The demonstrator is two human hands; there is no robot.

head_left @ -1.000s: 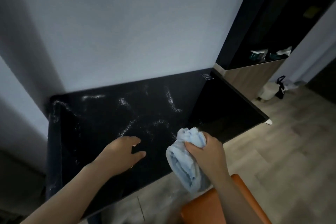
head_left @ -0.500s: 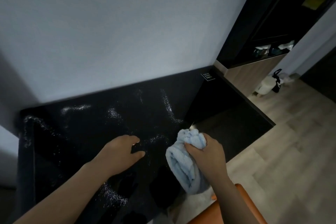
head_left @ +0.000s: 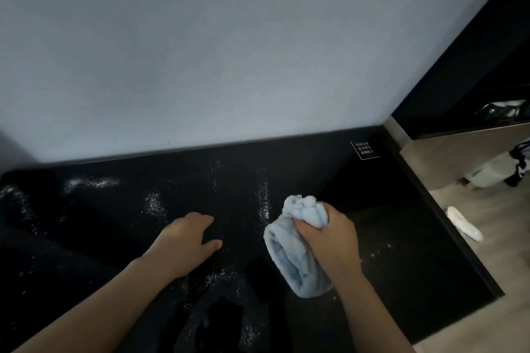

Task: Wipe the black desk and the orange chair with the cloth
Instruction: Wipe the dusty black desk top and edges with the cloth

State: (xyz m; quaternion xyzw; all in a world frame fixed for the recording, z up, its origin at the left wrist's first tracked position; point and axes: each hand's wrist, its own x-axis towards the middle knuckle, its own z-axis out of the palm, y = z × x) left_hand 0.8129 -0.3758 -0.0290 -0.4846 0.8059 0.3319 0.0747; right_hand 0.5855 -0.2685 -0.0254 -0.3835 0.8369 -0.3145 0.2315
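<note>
The black desk (head_left: 387, 238) fills the lower half of the view and carries white powdery streaks (head_left: 262, 200) across its middle and left. My right hand (head_left: 329, 241) grips a bunched light-blue cloth (head_left: 292, 255) just above the desk, right of centre. My left hand (head_left: 189, 241) rests on the desk surface with loosely bent fingers, left of the cloth. The orange chair is out of view.
A pale wall (head_left: 200, 51) rises straight behind the desk. A small white label (head_left: 364, 149) sits at the desk's far right corner. To the right are a dark cabinet (head_left: 473, 71), wooden floor (head_left: 499, 252), a white slipper (head_left: 464, 223) and a pale stool (head_left: 487, 173).
The view has moved forward over the desk, and the orange chair has dropped out of the bottom of the frame. Both hands now lie farther in over the desk.
</note>
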